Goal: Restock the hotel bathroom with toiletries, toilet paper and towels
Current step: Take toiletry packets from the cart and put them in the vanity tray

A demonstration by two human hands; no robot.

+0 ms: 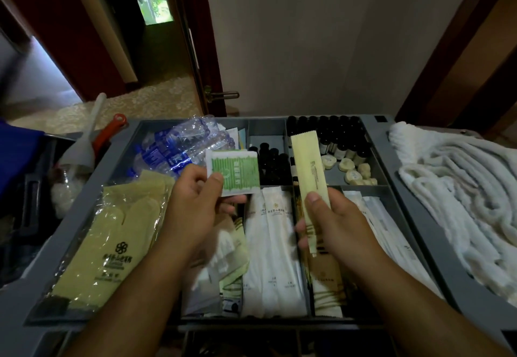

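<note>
Though printed, green sachet (pixel 237 170) and yellow packet (pixel 307 166) (held) are illegible.

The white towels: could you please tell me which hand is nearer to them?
Right. The right hand is left of the towels; the left hand is farther left.

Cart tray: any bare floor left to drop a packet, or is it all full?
Three patches: back middle bay behind the small dark bottles; floor around the soaps; ledge between tray and towels. Crowded: water bottles back left, slippers left, sachet rows in front, bottle bay back right.
</note>
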